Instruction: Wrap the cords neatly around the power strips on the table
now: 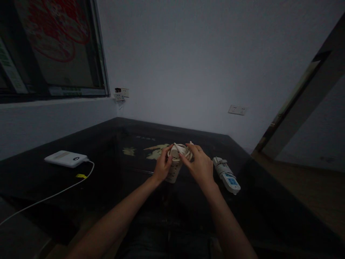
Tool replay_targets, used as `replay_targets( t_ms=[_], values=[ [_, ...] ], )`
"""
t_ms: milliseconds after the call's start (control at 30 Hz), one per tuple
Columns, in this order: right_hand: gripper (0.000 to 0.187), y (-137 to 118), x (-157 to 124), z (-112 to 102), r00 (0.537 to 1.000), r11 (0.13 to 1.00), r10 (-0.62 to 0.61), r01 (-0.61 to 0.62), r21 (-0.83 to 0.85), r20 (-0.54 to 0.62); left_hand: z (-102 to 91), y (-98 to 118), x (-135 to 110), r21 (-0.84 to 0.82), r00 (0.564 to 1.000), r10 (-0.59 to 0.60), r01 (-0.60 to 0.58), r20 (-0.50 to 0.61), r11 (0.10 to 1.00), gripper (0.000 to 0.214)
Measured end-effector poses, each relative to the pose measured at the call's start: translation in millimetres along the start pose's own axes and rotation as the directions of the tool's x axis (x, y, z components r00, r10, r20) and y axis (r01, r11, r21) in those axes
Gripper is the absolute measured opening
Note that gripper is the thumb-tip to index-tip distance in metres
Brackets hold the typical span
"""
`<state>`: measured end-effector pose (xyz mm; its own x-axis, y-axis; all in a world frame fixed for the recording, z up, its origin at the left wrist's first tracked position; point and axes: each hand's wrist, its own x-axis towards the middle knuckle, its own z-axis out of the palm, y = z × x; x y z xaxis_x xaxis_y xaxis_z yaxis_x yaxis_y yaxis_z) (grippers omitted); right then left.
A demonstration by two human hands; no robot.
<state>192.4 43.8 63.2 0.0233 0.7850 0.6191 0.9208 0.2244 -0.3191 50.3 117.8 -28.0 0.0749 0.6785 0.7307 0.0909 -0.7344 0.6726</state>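
A white power strip (172, 173) lies lengthwise on the dark table in front of me. Its cord (180, 146) is bunched in loops over the far end, and a round-faced plug (175, 154) sits among the loops. My left hand (162, 165) is closed against the left side of the bundle, thumb near the plug. From the right, my right hand (199, 163) pinches the loops with thumb and fingers. Some fingertips are hidden behind the cord.
Right of my hands lies another power strip (231, 181) with its cord wound round it. A white power bank (65, 158) with a cable (68, 187) rests at the left on the black table (107, 180). Wall sockets (237, 110) are beyond the table, and a window is at the left.
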Motion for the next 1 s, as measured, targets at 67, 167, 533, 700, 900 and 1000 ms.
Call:
replay_targets(
  t_ms=[67, 167, 533, 700, 900, 1000],
  values=[
    [0.030, 4, 0, 5, 0.999, 0.998, 0.008, -0.005, 0.058, -0.050, 0.4, 0, -1, -0.011, 1.000, -0.001, 0.001, 0.005, 1.000, 0.042],
    [0.031, 16, 2, 12, 0.992, 0.979, 0.050, -0.026, 0.202, -0.114, 3.3, 3, -2, -0.045, 1.000, -0.010, 0.010, 0.007, 0.999, 0.043],
    [0.041, 27, 1, 29, 0.987, 0.897, 0.117, -0.058, 0.438, -0.109, 6.2, 2, 2, -0.083, 0.999, -0.007, 0.010, 0.038, 0.996, 0.044],
    [0.038, 28, 6, 31, 0.991, 0.902, 0.107, -0.061, 0.428, -0.085, 2.1, -3, 2, -0.081, 1.000, -0.003, 0.005, 0.026, 0.997, 0.044],
    [0.038, 31, 5, 26, 0.994, 0.907, 0.085, -0.047, 0.418, -0.073, 1.8, -6, 3, -0.036, 0.998, 0.032, -0.030, 0.052, 0.999, 0.042],
    [0.037, 32, 4, 23, 0.995, 0.909, 0.074, -0.042, 0.415, -0.060, 2.0, -6, 3, -0.019, 0.997, 0.032, -0.031, 0.066, 0.999, 0.042]
  ],
)
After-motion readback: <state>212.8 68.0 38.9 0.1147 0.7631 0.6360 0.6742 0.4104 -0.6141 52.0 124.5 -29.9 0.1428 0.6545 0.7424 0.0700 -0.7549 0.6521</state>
